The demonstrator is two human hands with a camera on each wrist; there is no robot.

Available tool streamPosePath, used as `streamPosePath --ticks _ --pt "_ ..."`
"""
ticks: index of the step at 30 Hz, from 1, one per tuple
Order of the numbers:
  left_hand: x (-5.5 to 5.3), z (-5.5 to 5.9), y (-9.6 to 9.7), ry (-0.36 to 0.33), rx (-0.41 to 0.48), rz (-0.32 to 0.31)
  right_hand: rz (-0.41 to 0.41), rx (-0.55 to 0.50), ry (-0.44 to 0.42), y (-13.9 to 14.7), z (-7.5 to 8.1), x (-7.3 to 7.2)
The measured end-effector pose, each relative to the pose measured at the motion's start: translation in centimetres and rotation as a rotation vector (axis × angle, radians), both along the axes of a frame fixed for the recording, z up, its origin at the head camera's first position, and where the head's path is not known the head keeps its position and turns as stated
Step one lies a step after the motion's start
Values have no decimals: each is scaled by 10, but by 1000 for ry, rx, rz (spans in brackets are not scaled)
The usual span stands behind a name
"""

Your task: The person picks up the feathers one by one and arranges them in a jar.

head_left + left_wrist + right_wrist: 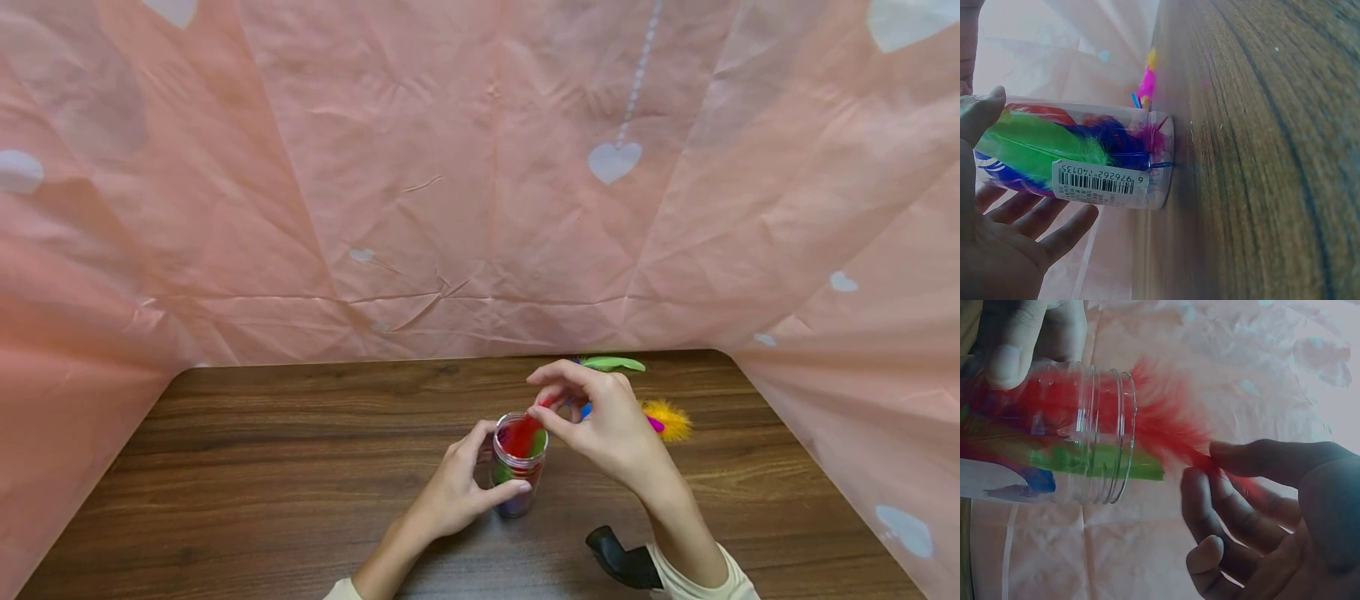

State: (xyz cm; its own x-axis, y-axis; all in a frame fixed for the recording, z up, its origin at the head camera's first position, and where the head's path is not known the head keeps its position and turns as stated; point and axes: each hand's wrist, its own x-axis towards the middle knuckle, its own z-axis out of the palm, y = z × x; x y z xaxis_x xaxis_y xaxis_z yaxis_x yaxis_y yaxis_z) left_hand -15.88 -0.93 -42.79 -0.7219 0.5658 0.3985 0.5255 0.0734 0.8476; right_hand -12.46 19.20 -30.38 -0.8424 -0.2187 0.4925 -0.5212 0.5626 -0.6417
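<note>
A clear plastic jar [516,487] stands upright on the table, filled with green, blue, purple and red feathers; a barcode label [1100,183] is on its side. My left hand [459,492] grips the jar, thumb on the near side and fingers round the far side. At the jar's mouth my right hand [611,425] pinches a red feather [1169,428] between thumb and fingertips. The feather's lower part lies inside the jar, its upper part sticks out past the threaded rim. Beside it a green feather [1147,465] also reaches the opening.
Behind the right hand lie a light green feather [613,364] and a fluffy orange feather [671,421] with a bit of magenta. A black curved object [621,560] sits by the right sleeve. Pink cloth [450,167] with pale hearts surrounds the wooden table [262,467].
</note>
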Motion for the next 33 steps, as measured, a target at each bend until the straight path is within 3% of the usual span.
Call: streamPosePath --ticks 20,29,33 --pt "-1 -1 -1 2 -9 -17 79 90 -76 4 1 0" --pt "-1 0 0 -1 2 -7 53 22 30 12 5 2" --pt "0 -1 0 8 2 -1 5 -9 68 20 7 3"
